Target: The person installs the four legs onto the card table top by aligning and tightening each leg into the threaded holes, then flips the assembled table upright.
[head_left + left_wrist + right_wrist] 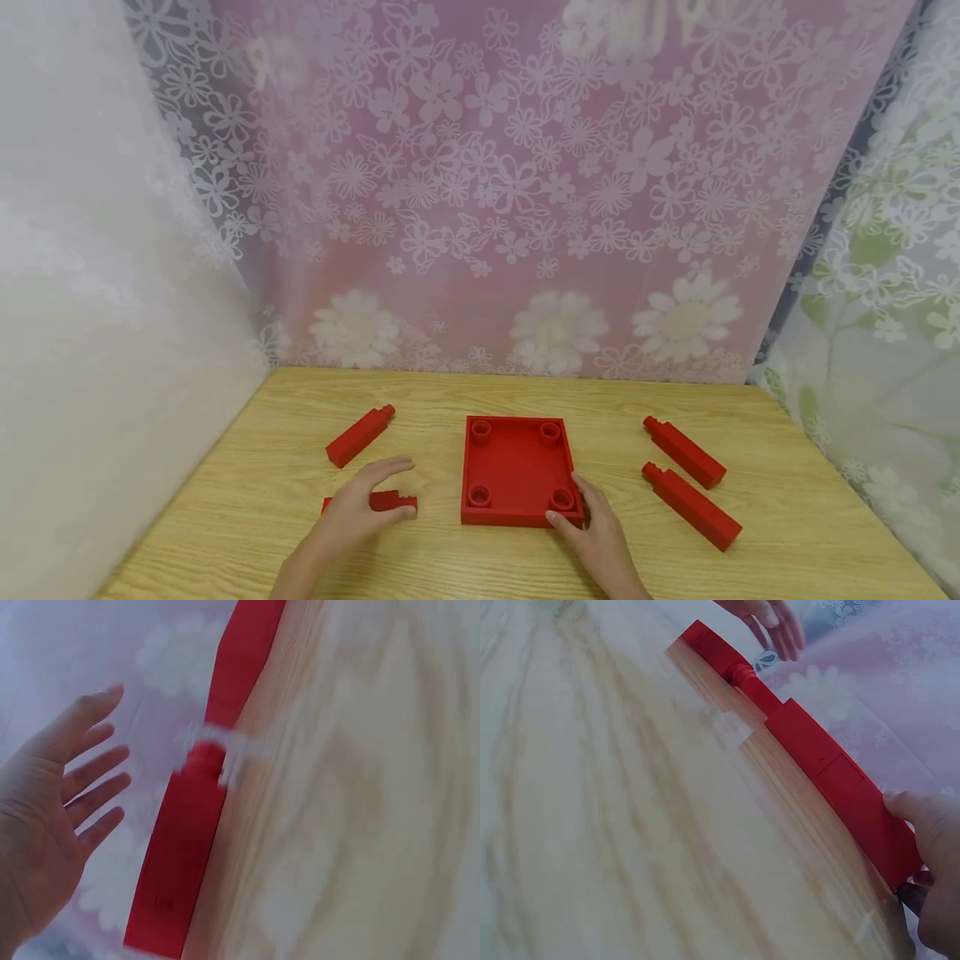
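A red square tray-like piece (517,467) with a round socket in each corner lies on the table, sockets facing up. At its near right corner my right hand (596,533) grips it, thumb on the front wall and fingers along the right side; the right wrist view shows the thumb (904,806) against the wall. My left hand (352,510) hovers with fingers spread and thumb apart, holding nothing. Behind it lies a red square leg (385,501) with a narrow stepped end, partly hidden by the hand. That leg (176,855) appears beside the open palm in the left wrist view.
Another red leg (360,437) lies farther back on the left. Two more, an upper leg (686,452) and a lower leg (693,507), lie on the right. The wooden table (420,392) ends at a flowered curtain (480,208), with pale sheets on both sides.
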Demonstrator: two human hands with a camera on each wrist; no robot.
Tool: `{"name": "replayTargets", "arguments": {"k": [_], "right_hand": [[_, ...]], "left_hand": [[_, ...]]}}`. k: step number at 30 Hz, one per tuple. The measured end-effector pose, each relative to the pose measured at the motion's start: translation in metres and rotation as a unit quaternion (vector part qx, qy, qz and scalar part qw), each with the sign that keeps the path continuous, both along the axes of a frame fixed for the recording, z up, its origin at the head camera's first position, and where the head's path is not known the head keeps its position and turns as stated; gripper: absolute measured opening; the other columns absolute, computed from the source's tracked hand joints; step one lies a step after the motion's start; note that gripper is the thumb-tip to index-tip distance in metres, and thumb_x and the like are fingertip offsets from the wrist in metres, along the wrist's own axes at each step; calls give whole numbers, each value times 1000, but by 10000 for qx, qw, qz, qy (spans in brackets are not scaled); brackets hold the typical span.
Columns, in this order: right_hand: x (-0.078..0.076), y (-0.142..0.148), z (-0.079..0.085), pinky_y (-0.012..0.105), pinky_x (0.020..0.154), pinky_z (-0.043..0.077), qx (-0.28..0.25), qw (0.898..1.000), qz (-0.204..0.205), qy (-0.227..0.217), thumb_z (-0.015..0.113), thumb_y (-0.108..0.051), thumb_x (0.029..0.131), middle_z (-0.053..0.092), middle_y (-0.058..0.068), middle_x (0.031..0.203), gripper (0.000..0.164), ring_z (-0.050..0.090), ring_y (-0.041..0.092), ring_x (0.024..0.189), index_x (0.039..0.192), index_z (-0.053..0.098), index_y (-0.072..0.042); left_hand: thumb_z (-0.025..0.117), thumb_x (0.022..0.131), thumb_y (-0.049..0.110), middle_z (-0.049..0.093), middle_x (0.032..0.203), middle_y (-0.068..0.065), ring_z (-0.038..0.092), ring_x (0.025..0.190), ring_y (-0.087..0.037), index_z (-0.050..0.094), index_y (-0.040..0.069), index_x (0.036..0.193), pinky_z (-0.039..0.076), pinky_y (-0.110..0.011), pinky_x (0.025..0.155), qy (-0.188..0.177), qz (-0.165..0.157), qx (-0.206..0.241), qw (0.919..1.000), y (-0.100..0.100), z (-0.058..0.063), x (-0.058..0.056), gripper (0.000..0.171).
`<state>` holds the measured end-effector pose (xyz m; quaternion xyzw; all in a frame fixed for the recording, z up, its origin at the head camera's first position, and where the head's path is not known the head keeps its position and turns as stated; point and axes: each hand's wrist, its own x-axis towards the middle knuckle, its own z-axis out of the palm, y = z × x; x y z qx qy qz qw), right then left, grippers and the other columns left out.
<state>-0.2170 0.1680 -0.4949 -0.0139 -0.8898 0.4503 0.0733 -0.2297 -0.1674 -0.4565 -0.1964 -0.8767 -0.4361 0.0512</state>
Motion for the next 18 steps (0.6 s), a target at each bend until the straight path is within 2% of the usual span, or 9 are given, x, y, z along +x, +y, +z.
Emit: {"name": "replayTargets", "arguments": {"k": [3,7,9,14,18], "right_hand": [[0,0,0,50,93,38,-3,10000,17,28,71,-40,79,42,23,131,77,40,39,120,136,39,1],[0,0,0,50,93,38,-40,10000,38,56,71,-39,79,42,23,131,76,40,39,120,136,40,1],[0,0,1,50,93,37,-51,10000,38,56,71,-39,79,42,24,131,76,40,39,120,136,40,2],[1,0,1,51,94,37,-74,10000,37,20,71,-39,79,42,24,131,77,40,39,120,136,40,2],[1,0,2,51,94,37,-63,10000,30,-3,71,-39,79,42,24,131,77,40,39,120,136,39,2]], "left_hand": [[76,76,28,54,123,4,44,119,-25,60,19,120,35,-52,94,-288,127,112,9994,-24,-5,1,48],[76,76,22,57,118,1,43,117,-29,62,12,116,33,-53,95,-375,230,270,9987,-50,-16,1,44],[77,76,20,57,117,-1,45,114,-28,62,9,116,36,-48,94,-423,230,385,9981,-60,-22,0,44],[79,73,21,58,113,-4,48,108,-25,61,8,116,41,-29,89,-647,311,479,9963,-74,-32,-2,48],[79,72,23,57,115,-7,46,108,-26,62,9,114,40,-29,87,-876,371,529,9941,-78,-35,-2,48]]}}
